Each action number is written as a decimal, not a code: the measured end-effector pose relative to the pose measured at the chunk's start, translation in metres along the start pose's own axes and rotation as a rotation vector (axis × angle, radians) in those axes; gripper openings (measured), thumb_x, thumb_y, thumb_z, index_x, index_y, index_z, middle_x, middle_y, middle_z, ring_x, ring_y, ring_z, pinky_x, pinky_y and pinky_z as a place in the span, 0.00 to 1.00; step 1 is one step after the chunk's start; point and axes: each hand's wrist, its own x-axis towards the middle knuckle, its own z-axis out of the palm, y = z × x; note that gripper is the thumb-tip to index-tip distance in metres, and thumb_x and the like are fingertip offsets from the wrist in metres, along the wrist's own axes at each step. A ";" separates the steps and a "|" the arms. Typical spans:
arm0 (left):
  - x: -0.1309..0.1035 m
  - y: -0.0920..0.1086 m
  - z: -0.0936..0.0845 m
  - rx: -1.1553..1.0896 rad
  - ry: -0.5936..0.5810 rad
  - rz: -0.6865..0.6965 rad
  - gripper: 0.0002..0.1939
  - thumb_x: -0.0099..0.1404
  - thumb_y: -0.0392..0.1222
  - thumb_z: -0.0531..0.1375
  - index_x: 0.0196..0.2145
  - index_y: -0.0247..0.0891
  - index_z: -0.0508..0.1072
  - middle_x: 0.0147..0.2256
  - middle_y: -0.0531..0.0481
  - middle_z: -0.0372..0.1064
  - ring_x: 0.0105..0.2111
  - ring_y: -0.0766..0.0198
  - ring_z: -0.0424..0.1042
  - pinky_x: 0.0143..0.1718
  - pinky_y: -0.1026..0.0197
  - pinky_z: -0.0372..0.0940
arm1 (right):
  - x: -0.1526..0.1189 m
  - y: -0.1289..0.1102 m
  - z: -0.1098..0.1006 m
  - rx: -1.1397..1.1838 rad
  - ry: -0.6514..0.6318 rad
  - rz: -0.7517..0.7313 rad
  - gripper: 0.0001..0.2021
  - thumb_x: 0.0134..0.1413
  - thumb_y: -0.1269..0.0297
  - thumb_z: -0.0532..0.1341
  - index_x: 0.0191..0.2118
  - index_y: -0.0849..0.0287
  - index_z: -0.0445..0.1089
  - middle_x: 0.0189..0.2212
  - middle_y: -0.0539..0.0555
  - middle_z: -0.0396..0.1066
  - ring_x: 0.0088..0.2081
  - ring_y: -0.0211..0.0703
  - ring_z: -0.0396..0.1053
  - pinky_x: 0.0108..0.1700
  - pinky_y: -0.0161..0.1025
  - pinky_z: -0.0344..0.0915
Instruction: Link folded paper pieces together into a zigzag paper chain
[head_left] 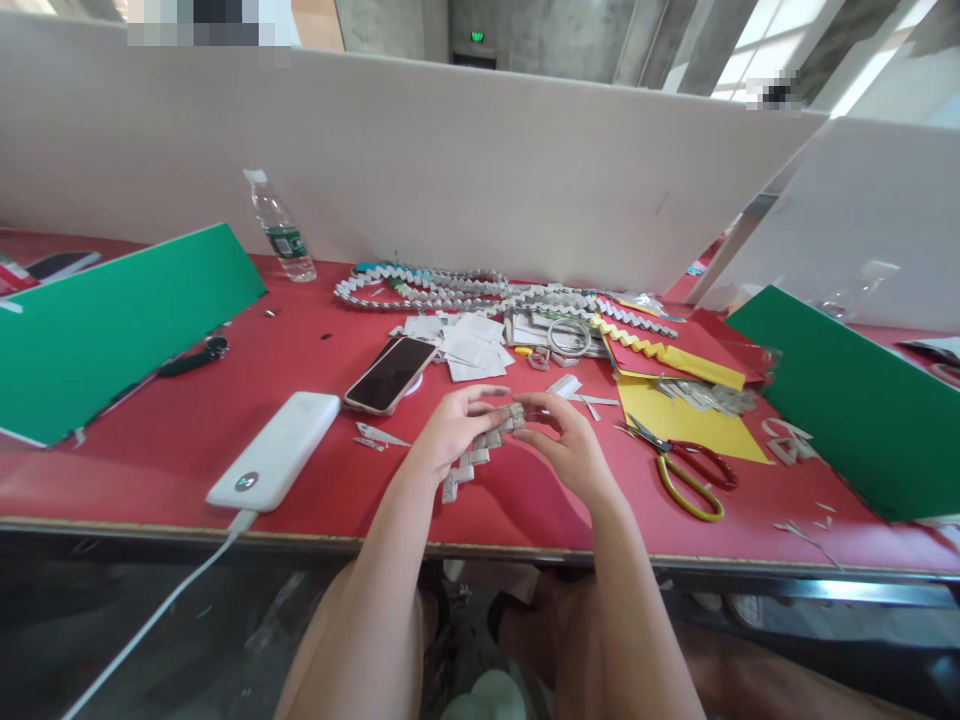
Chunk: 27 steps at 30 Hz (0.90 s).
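Note:
A short zigzag chain of folded newsprint paper [474, 458] hangs between my hands, just above the front of the red table. My left hand [463, 422] is closed around it, thumb and fingers near its upper end. My right hand [556, 430] has thumb and fingertips pinched at the chain's right end. Fine detail of the fold there is too small to make out. Behind my hands lie loose paper slips [474, 345] and longer folded-paper chains [420, 285]. A yellow folded-paper chain [637, 342] lies to their right.
Scissors [686, 465] with red and yellow handles lie right, partly on yellow paper [720, 425]. To the left are a phone [391, 375] and a white power bank [281, 450] with a cable. Green boards [847, 400] stand either side. A water bottle [281, 230] stands behind.

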 end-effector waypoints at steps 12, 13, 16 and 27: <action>-0.002 0.002 -0.005 0.041 -0.072 0.021 0.22 0.52 0.45 0.64 0.46 0.39 0.68 0.34 0.45 0.73 0.21 0.70 0.68 0.17 0.71 0.58 | -0.002 0.001 -0.004 0.025 -0.033 -0.017 0.15 0.43 0.64 0.66 0.39 0.55 0.67 0.37 0.52 0.68 0.40 0.42 0.66 0.45 0.42 0.64; -0.001 0.001 -0.005 0.042 -0.070 0.030 0.22 0.52 0.45 0.64 0.45 0.39 0.68 0.34 0.46 0.73 0.21 0.70 0.68 0.18 0.70 0.59 | -0.001 0.002 -0.004 0.026 -0.031 -0.015 0.15 0.42 0.64 0.66 0.39 0.55 0.66 0.36 0.52 0.68 0.40 0.42 0.66 0.45 0.42 0.64; 0.000 0.000 -0.006 0.046 -0.072 0.040 0.22 0.53 0.45 0.64 0.46 0.39 0.68 0.33 0.46 0.73 0.20 0.71 0.67 0.18 0.70 0.58 | -0.001 0.002 -0.003 0.030 -0.026 -0.012 0.15 0.41 0.63 0.67 0.38 0.56 0.66 0.36 0.52 0.68 0.40 0.42 0.66 0.45 0.42 0.65; 0.003 -0.003 -0.008 0.041 -0.026 0.043 0.21 0.53 0.43 0.64 0.45 0.39 0.68 0.35 0.43 0.73 0.29 0.64 0.73 0.27 0.65 0.66 | -0.001 0.000 0.002 0.010 -0.049 -0.008 0.16 0.45 0.64 0.65 0.44 0.54 0.68 0.40 0.53 0.70 0.43 0.43 0.67 0.48 0.42 0.64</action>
